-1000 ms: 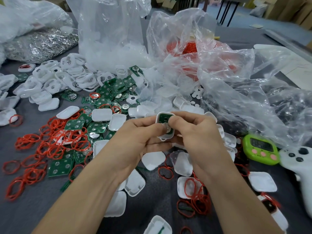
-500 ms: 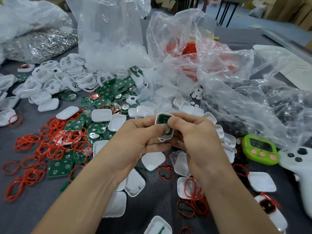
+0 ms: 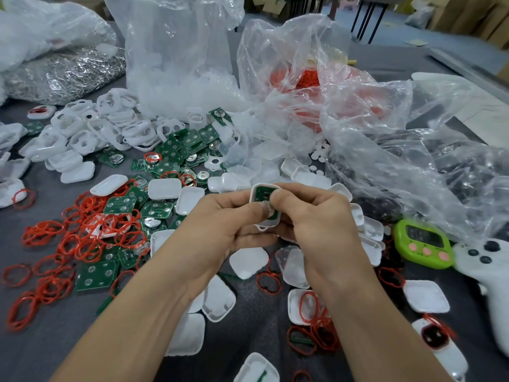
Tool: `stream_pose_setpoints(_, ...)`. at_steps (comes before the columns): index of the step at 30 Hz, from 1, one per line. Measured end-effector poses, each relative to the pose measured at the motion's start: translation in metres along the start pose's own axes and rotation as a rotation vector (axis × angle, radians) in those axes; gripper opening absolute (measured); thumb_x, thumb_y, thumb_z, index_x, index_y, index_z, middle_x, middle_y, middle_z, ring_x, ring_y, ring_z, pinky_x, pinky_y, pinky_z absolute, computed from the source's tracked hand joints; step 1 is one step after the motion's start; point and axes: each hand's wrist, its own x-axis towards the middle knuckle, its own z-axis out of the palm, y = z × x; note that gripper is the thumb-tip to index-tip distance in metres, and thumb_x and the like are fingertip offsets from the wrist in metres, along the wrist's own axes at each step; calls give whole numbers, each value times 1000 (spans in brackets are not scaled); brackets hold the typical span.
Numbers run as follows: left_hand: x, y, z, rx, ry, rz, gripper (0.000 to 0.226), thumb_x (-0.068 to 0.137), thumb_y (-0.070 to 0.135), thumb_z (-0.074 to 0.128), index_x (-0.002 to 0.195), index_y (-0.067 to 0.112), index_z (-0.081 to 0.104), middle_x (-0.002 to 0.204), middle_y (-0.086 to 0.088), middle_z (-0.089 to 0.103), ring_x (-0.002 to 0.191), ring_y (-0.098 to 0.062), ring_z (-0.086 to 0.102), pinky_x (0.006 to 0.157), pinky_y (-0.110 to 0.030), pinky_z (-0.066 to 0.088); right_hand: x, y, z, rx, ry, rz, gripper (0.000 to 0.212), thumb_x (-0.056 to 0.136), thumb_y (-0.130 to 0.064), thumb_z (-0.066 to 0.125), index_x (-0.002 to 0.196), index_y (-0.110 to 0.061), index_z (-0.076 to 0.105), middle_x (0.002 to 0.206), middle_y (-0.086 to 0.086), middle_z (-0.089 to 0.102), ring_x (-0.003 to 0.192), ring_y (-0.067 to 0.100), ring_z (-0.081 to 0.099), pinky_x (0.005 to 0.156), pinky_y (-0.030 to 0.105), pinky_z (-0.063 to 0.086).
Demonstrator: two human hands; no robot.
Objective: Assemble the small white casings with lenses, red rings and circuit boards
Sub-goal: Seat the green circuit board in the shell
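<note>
Standing on end between left hand [image 3: 220,232] and right hand [image 3: 316,224], casing [image 3: 265,213] faces camera.

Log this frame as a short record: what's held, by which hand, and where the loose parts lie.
held: white casing with green circuit board inside
left hand: pinches the casing, thumb on the board
right hand: pinches the casing, thumb on the board
red rings: heaped left of the hands
extras: green timer, white controller at right
</note>
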Motion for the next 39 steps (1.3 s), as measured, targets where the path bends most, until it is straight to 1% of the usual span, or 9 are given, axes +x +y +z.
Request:
stream_pose_setpoints(3, -1, 1, 2, -15, 9, 2, 25, 80, 20, 71, 102, 15, 82, 96, -14, 78, 84, -21, 77, 71, -26, 61, 1, 1, -1, -15, -12, -3, 22, 92, -9, 69, 82, -23, 83, 79, 6, 79, 70, 22, 76, 59, 30, 58)
stream_pose_setpoints(6, 0, -2, 5, -24, 71, 0, 21, 93, 5, 63, 99, 13, 82, 91, -12, 78, 81, -22, 77, 68, -27, 61, 3, 6, -2, -76, -5, -28, 18, 90, -18, 71, 85, -30, 83, 83, 0, 80, 78, 21, 78, 72, 39, 63)
stream_pose_setpoints(10, 1, -4, 6, 17, 154, 17, 20, 98, 1, 61, 116, 8, 63, 88, -13, 78, 77, -26, 77, 68, -35, 64, 3, 9, -1, -194, 12, -97, 17, 79, -33, 68, 88, -39, 81, 79, -7, 79, 76, 16, 78, 77, 43, 64)
stream_pose_setpoints(14, -2, -2, 8, 165, 204, 80, 13, 87, 18, 70, 100, 19, 69, 81, -12, 78, 73, -32, 77, 61, -36, 61, 4, 10, -2, -207, 36, -115, 13, 81, -30, 72, 88, -35, 82, 77, -5, 79, 73, 17, 78, 74, 41, 64)
stream_pose_setpoints(17, -4, -2, 8, 415, 360, 209, 13, 79, 34, 64, 83, 29, 75, 69, -8, 74, 64, -35, 74, 63, -50, 62, 1, 11, -1, -241, 0, -127, 13, 88, -22, 75, 89, -32, 83, 76, -7, 79, 73, 14, 77, 73, 36, 63)
stream_pose_setpoints(21, -8, -1, 7, 687, 527, 362, 15, 78, 44, 64, 82, 51, 76, 62, 14, 72, 58, -6, 68, 58, -34, 56, -1, 10, -1, -295, 41, -165, 12, 85, -22, 79, 84, -32, 82, 69, -13, 76, 65, 4, 73, 64, 22, 56)
stream_pose_setpoints(26, -7, -1, 4, 623, 479, 397, 18, 86, 25, 77, 85, 41, 83, 65, 14, 74, 59, -7, 68, 58, -28, 53, 1, 9, -4, -292, 111, -114, 8, 74, -25, 80, 80, -28, 83, 67, -9, 76, 62, 9, 73, 71, 38, 64)
stream_pose_setpoints(35, -5, -4, 2, 664, 459, 383, 18, 87, 22, 78, 91, 39, 83, 67, 17, 75, 61, -9, 71, 55, -20, 54, 0, 8, -6, -418, 131, -157, 13, 78, -21, 80, 75, -34, 81, 63, -17, 73, 62, 3, 72, 63, 27, 59)
stream_pose_setpoints(39, -4, -2, 1, 656, 444, 404, 20, 91, 23, 74, 91, 42, 83, 62, 5, 73, 59, -26, 69, 58, -44, 60, 0, 5, -6, -400, 71, -197, 11, 83, -20, 77, 79, -30, 81, 68, -17, 75, 67, 2, 73, 66, 24, 58)
